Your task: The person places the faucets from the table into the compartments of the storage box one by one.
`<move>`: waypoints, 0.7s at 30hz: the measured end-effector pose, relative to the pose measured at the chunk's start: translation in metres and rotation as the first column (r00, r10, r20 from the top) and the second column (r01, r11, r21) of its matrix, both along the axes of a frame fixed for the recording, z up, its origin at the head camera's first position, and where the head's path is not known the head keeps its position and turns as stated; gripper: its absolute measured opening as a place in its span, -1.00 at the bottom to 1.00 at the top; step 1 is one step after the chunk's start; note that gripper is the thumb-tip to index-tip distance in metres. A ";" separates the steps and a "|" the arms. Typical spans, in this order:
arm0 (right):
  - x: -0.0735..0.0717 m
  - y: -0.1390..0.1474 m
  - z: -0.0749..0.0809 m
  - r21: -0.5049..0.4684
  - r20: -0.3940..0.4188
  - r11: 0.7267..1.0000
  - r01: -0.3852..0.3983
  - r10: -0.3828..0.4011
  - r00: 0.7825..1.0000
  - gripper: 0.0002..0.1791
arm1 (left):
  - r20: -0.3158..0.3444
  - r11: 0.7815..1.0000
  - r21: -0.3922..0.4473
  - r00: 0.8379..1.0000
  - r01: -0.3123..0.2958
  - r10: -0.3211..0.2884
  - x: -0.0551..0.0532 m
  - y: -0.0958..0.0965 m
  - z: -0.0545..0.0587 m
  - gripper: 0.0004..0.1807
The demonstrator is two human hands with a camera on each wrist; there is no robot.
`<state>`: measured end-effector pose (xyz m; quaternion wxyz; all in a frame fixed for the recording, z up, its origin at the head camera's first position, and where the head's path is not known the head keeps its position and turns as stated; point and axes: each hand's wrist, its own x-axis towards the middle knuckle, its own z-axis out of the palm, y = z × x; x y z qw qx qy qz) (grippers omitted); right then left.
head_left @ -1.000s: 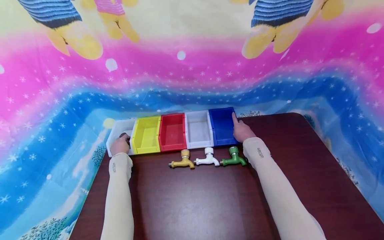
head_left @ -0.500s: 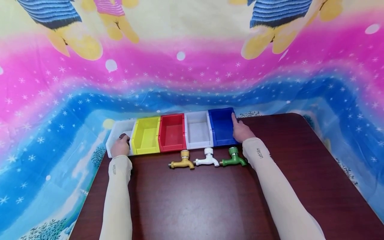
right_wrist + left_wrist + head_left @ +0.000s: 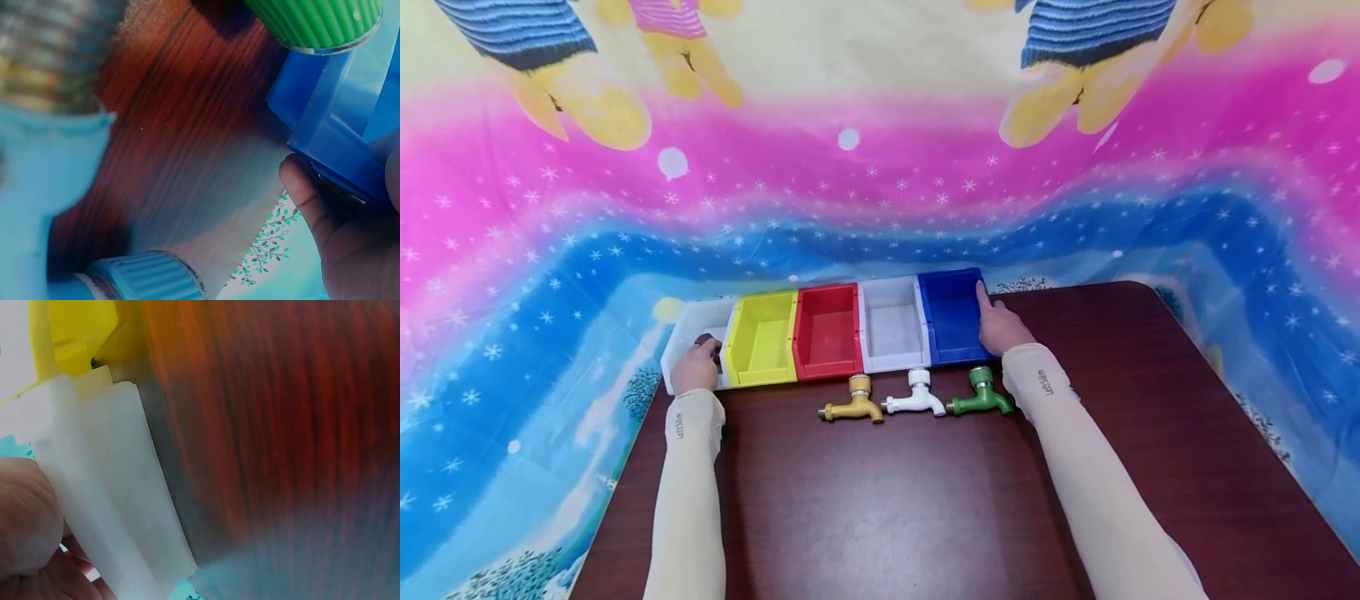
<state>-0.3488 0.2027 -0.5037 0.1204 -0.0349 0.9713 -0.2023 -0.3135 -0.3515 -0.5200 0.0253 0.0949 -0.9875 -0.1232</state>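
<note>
A row of joined open-front storage bins stands along the table's far edge. My left hand [image 3: 695,369] grips the side of the leftmost white bin [image 3: 683,325]; in the left wrist view its fingers curl beside the white wall [image 3: 119,469]. A small dark patch shows at the fingertips, too unclear to name. At the other end my right hand [image 3: 1004,328] holds the side of the blue bin [image 3: 953,312], one finger along its rim. Before the row lie a yellow tap [image 3: 854,406], a white tap [image 3: 917,402] and a green tap [image 3: 981,400].
Between the end bins sit a yellow bin [image 3: 763,337], a red bin [image 3: 827,329] and another white bin [image 3: 892,323]. The dark wood table [image 3: 872,508] runs toward me. Close behind the row hangs a patterned cloth [image 3: 820,192].
</note>
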 end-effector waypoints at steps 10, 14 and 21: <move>0.005 -0.002 0.003 -0.016 0.001 1.000 0.015 -0.015 1.000 0.06 | -0.016 0.999 0.026 1.000 0.026 -0.025 -0.001 -0.003 -0.010 -0.54; 0.006 -0.003 0.003 -0.025 0.002 1.000 0.001 0.000 1.000 0.04 | -0.002 0.998 0.058 0.999 0.039 -0.039 0.002 -0.006 -0.006 -0.51; 0.005 -0.003 0.004 -0.021 -0.002 1.000 0.009 -0.009 1.000 0.05 | -0.175 0.998 0.008 0.983 0.057 -0.055 0.012 0.004 0.010 -0.39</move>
